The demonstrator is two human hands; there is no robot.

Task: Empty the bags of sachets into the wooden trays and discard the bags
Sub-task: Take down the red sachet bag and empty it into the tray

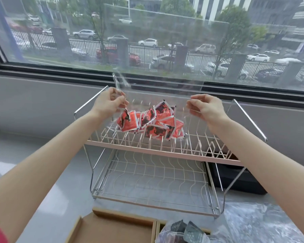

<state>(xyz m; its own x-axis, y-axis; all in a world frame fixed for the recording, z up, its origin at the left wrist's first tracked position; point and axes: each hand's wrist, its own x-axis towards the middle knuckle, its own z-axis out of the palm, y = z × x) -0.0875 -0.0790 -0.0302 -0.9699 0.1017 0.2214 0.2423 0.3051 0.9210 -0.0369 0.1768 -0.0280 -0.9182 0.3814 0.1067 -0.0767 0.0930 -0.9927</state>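
I hold a clear plastic bag (pixel 165 50) up in the air in front of the window. My left hand (pixel 111 102) pinches its left edge and my right hand (pixel 207 107) pinches its right edge. Several red and black sachets (pixel 151 121) hang bunched in the bag between my hands. Below, at the bottom edge, a wooden tray (pixel 112 228) lies with its left compartment bare. Its right compartment holds another clear bag with dark sachets (pixel 182 230).
A two-tier wire dish rack (pixel 158 174) stands on the grey counter right behind the tray and under the held bag. Crumpled clear plastic (pixel 263 223) lies at the bottom right. A dark box (pixel 242 179) sits behind the rack's right side.
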